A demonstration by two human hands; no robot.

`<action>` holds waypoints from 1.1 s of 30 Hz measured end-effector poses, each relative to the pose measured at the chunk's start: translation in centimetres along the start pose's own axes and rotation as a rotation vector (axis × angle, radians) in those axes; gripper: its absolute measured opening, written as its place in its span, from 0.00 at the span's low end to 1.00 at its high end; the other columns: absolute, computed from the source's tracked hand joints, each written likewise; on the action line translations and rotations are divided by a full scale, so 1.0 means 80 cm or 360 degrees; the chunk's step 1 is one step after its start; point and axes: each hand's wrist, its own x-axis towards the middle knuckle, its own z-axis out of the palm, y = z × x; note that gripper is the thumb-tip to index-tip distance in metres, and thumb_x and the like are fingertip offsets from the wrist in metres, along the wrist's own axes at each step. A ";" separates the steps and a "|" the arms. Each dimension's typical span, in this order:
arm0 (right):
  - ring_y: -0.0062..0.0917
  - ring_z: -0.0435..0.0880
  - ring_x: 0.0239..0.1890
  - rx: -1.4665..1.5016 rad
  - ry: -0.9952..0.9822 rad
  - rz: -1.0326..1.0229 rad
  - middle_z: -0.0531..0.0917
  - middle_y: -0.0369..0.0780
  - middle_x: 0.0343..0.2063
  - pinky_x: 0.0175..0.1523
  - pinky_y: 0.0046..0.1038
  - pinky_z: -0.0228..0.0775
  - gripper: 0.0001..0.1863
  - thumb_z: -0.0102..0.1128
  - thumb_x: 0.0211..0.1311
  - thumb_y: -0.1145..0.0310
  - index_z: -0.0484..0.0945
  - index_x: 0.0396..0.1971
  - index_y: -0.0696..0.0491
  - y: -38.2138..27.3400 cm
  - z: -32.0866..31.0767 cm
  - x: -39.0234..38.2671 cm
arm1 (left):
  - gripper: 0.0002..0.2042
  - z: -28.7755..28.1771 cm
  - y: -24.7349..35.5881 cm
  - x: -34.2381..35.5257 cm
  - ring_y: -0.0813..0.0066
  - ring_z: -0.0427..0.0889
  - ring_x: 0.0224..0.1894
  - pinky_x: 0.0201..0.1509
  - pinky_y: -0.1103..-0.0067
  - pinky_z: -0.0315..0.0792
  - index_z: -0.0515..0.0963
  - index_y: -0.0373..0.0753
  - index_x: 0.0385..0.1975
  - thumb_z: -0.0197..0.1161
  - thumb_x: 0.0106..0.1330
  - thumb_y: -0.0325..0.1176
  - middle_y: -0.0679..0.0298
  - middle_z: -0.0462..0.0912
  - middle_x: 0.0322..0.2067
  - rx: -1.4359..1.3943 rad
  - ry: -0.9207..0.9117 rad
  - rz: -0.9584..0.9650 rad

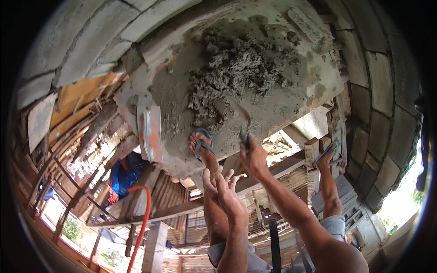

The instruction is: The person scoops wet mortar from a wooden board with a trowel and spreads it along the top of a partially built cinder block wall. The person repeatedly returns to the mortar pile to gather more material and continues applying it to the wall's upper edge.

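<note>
A heap of wet grey mortar (241, 68) lies on a broad, mortar-smeared board (325, 68) in front of me. At the board's near edge my right hand (254, 157) is closed round the dark handle of a trowel (246, 137). Its blade seems to lie in the mortar and is hard to make out. My left hand (224, 187) hangs in the air nearer to me, palm turned up, fingers apart and holding nothing. On the board's left side rests a flat rectangular plastering float (150, 133), stained orange and grey, with a long pale grip.
My sandaled left foot (203, 143) stands on the board's near edge; the other sandaled foot (325, 154) is on a ledge at right. Block walls (382, 77) rise around. Beams (277, 170) span gaps below. An orange-red hose (144, 214) and blue tarp (129, 173) lie lower left.
</note>
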 end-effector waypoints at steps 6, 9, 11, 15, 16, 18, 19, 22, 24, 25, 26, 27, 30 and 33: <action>0.41 0.81 0.36 -0.0977 0.0009 -0.0940 0.78 0.42 0.41 0.35 0.40 0.76 0.24 0.56 0.60 0.71 0.67 0.58 0.47 0.040 0.000 0.141 | 0.28 -0.011 -0.022 -0.008 0.66 0.76 0.46 0.55 0.69 0.68 0.53 0.37 0.66 0.52 0.73 0.42 0.50 0.68 0.58 -0.0056 -0.0019 -0.0046; 0.46 0.81 0.40 -0.0732 -0.0084 -0.0967 0.79 0.46 0.40 0.38 0.43 0.75 0.25 0.57 0.56 0.72 0.67 0.56 0.47 0.092 -0.018 0.118 | 0.27 -0.013 -0.026 -0.009 0.65 0.77 0.47 0.53 0.69 0.68 0.53 0.37 0.66 0.51 0.73 0.41 0.50 0.69 0.57 -0.0087 -0.0025 -0.0056; 0.48 0.82 0.34 -0.0544 0.0092 -0.0832 0.82 0.46 0.40 0.38 0.43 0.76 0.23 0.60 0.55 0.66 0.72 0.54 0.44 0.126 -0.050 0.068 | 0.27 -0.014 -0.024 -0.008 0.65 0.78 0.47 0.53 0.69 0.68 0.53 0.37 0.67 0.51 0.73 0.41 0.50 0.70 0.56 -0.0120 -0.0030 -0.0049; 0.47 0.82 0.32 -0.0490 0.0175 -0.0058 0.83 0.48 0.37 0.36 0.45 0.74 0.19 0.57 0.58 0.67 0.77 0.51 0.44 0.133 -0.058 0.050 | 0.27 -0.014 -0.020 -0.009 0.65 0.78 0.46 0.53 0.68 0.68 0.53 0.38 0.67 0.51 0.74 0.40 0.51 0.70 0.56 -0.0141 -0.0081 -0.0091; 0.48 0.82 0.32 -0.0533 0.0117 0.0012 0.83 0.49 0.36 0.36 0.46 0.74 0.19 0.56 0.58 0.68 0.76 0.51 0.45 0.124 -0.044 0.053 | 0.27 -0.013 -0.020 -0.009 0.66 0.78 0.46 0.53 0.68 0.68 0.53 0.38 0.67 0.51 0.74 0.41 0.51 0.70 0.56 -0.0151 -0.0076 -0.0178; 0.50 0.80 0.30 -0.0550 0.0109 -0.0180 0.82 0.51 0.37 0.33 0.48 0.71 0.16 0.53 0.60 0.71 0.75 0.49 0.50 0.099 -0.005 0.056 | 0.27 -0.011 -0.023 -0.010 0.66 0.78 0.46 0.53 0.68 0.68 0.53 0.38 0.67 0.50 0.74 0.41 0.51 0.70 0.56 -0.0186 -0.0038 -0.0290; 0.51 0.80 0.31 -0.0416 0.0184 -0.0529 0.80 0.51 0.41 0.32 0.48 0.72 0.17 0.52 0.60 0.70 0.72 0.50 0.50 0.087 0.012 0.046 | 0.27 -0.011 -0.025 -0.011 0.66 0.78 0.46 0.53 0.68 0.68 0.53 0.39 0.67 0.50 0.74 0.42 0.52 0.71 0.55 -0.0214 -0.0044 -0.0254; 0.49 0.82 0.34 -0.0511 -0.0039 -0.0147 0.81 0.49 0.41 0.38 0.47 0.75 0.21 0.56 0.59 0.68 0.72 0.54 0.49 0.072 0.012 -0.008 | 0.27 -0.011 -0.028 -0.010 0.67 0.78 0.46 0.53 0.68 0.68 0.53 0.39 0.67 0.51 0.74 0.43 0.52 0.72 0.54 -0.0203 -0.0075 -0.0174; 0.45 0.84 0.36 -0.0726 0.0019 -0.0204 0.82 0.47 0.44 0.39 0.42 0.78 0.27 0.60 0.56 0.68 0.71 0.58 0.49 0.073 -0.010 -0.028 | 0.29 -0.013 -0.031 -0.009 0.68 0.78 0.46 0.53 0.70 0.69 0.53 0.39 0.67 0.52 0.73 0.45 0.53 0.73 0.54 -0.0200 -0.0085 -0.0181; 0.42 0.85 0.37 -0.0772 -0.0103 -0.0128 0.81 0.47 0.47 0.41 0.38 0.80 0.30 0.61 0.55 0.68 0.70 0.60 0.50 0.075 -0.024 -0.027 | 0.29 -0.014 -0.033 -0.008 0.69 0.78 0.46 0.53 0.70 0.69 0.54 0.38 0.67 0.52 0.73 0.46 0.53 0.73 0.54 -0.0200 -0.0078 -0.0193; 0.41 0.85 0.37 -0.0812 -0.0133 -0.0017 0.81 0.46 0.48 0.39 0.37 0.80 0.28 0.62 0.55 0.67 0.71 0.59 0.50 0.075 -0.033 -0.017 | 0.29 -0.015 -0.034 -0.009 0.69 0.78 0.46 0.53 0.70 0.69 0.54 0.38 0.67 0.52 0.73 0.46 0.53 0.73 0.54 -0.0199 -0.0056 -0.0210; 0.42 0.84 0.36 -0.0697 0.0006 -0.0297 0.82 0.45 0.46 0.37 0.37 0.79 0.27 0.61 0.56 0.68 0.71 0.58 0.49 0.077 -0.042 -0.002 | 0.29 -0.015 -0.036 -0.010 0.68 0.78 0.46 0.53 0.70 0.69 0.54 0.38 0.67 0.52 0.73 0.46 0.54 0.73 0.54 -0.0197 -0.0076 -0.0207; 0.43 0.83 0.35 -0.0716 0.0008 -0.0662 0.80 0.46 0.45 0.36 0.40 0.77 0.25 0.57 0.58 0.70 0.71 0.58 0.49 0.071 -0.036 0.056 | 0.28 -0.014 -0.040 -0.012 0.68 0.77 0.46 0.54 0.70 0.68 0.54 0.39 0.67 0.51 0.73 0.45 0.54 0.72 0.54 -0.0184 -0.0098 -0.0203; 0.44 0.83 0.36 -0.0898 -0.0084 -0.0735 0.79 0.46 0.46 0.37 0.42 0.76 0.25 0.55 0.59 0.72 0.70 0.58 0.49 0.072 -0.031 0.067 | 0.27 -0.011 -0.040 -0.013 0.68 0.76 0.47 0.54 0.69 0.67 0.54 0.41 0.68 0.49 0.74 0.44 0.56 0.71 0.55 -0.0168 -0.0116 -0.0191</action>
